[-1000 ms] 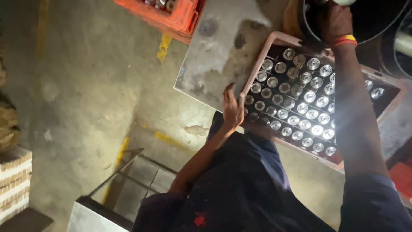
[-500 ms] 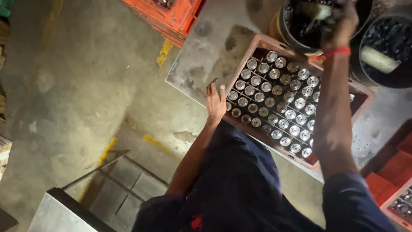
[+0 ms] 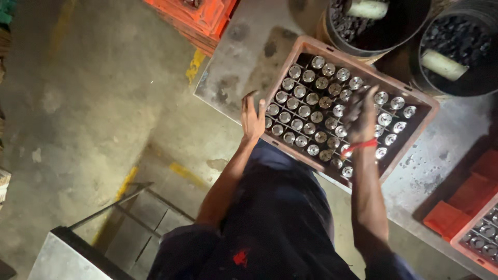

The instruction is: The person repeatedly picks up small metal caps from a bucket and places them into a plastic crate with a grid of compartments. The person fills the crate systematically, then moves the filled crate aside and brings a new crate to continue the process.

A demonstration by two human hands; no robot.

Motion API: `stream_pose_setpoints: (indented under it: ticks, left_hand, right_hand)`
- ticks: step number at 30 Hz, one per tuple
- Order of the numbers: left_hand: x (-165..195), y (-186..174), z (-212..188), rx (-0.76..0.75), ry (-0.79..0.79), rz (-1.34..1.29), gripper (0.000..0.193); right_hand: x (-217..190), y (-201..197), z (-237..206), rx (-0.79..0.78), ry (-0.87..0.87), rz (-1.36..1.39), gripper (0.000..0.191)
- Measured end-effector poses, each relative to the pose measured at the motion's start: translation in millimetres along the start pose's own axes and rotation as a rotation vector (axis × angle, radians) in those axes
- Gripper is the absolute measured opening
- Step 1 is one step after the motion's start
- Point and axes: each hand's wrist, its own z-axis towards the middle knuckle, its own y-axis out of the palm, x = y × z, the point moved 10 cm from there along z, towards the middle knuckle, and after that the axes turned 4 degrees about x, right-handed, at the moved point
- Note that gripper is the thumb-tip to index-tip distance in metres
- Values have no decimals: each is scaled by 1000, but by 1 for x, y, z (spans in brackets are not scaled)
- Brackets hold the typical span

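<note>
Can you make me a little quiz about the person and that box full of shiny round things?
1. True or false: the left hand rests on the edge of the crate.
2. Where is the right hand? A) in a bucket B) over the metal cylinders in the crate C) on the floor
3. What colour is the band on the right wrist?

Key:
1. True.
2. B.
3. Red.
</note>
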Motion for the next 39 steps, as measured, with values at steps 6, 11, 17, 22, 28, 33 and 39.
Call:
stream_pose_setpoints:
  ticks: [6,11,17,22,28,33,39]
  left_hand:
    - [27,61,-65,-133,-401,-570,31]
    - [30,165,-164,-534,-1297,-1087,54]
    - [45,194,-186,-671,-1409,-1585,34]
    - [57,204,-186,-713,-1362,-1725,29]
    - [30,186,-182,-526,-1499,-1452,36]
    - [20,144,-142,-505,-1247,-1616,33]
    - [-19,123,-131,-369,-1282,-1481,39]
  right_hand:
    - [56,-14,-42,52,-102,-202,41]
    - [62,7,-88,47,-616,-1007,42]
    - [55,39,-117,-18,-1060,-1473,38]
    - [60,26,-110,30,-954,-1478,37]
    - [36,-13,-77,126,-761,-1051,32]
    - [37,-36,-6,64,-426,-852,21]
    - [31,-29,23,154,-453,-1066,35]
